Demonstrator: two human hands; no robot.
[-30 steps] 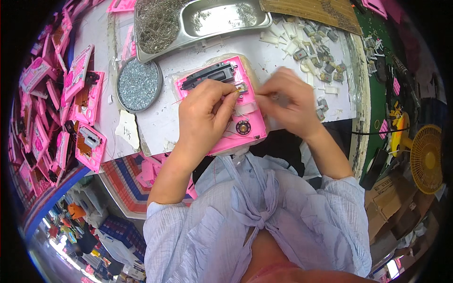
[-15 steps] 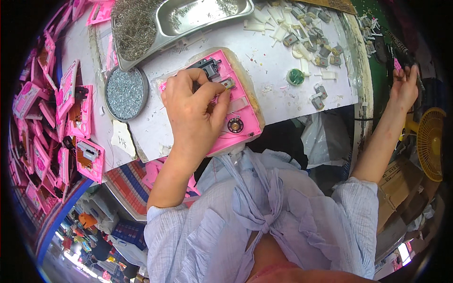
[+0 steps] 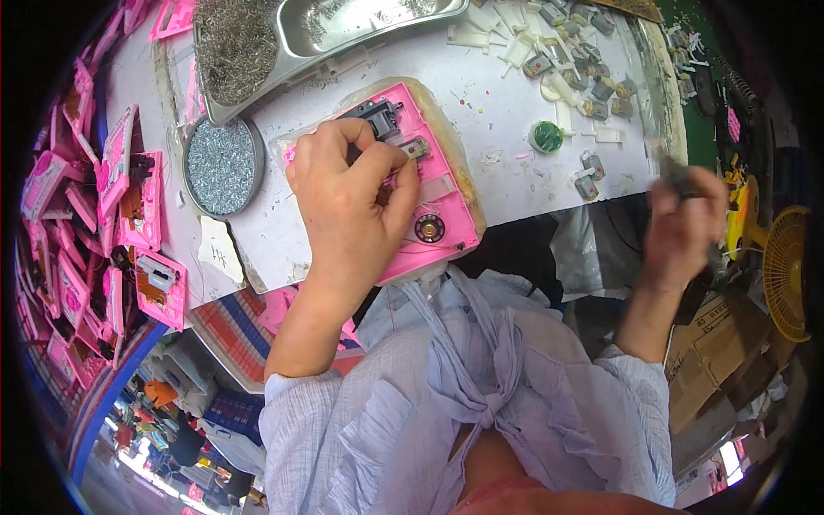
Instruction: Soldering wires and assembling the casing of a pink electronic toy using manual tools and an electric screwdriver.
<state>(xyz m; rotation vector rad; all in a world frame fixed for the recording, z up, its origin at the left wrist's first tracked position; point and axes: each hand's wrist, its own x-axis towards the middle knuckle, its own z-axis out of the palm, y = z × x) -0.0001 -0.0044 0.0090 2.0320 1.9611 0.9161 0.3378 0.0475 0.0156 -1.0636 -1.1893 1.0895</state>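
A pink plastic toy shell (image 3: 442, 219) lies open side up on the white bench, on a pale pad. A round speaker (image 3: 429, 228) and a black part (image 3: 380, 116) sit inside it. My left hand (image 3: 352, 206) rests on the shell, with its thumb and forefinger pinching a small grey part (image 3: 418, 148) inside. My right hand (image 3: 682, 227) is off the bench's right edge and blurred. Its fingers are closed around a dark object (image 3: 678, 176) that I cannot make out.
A round tin of screws (image 3: 221, 166) and a metal tray (image 3: 343, 30) holding more screws sit at the back left. Several small grey parts (image 3: 592, 86) and a green disc (image 3: 546, 136) lie at the back right. Pink shells (image 3: 112, 206) are piled on the left. A yellow fan (image 3: 785, 266) stands at the far right.
My right hand left the shell, reached far to the right, and has come partway back and lower with a dark object. My left hand stayed on the shell.
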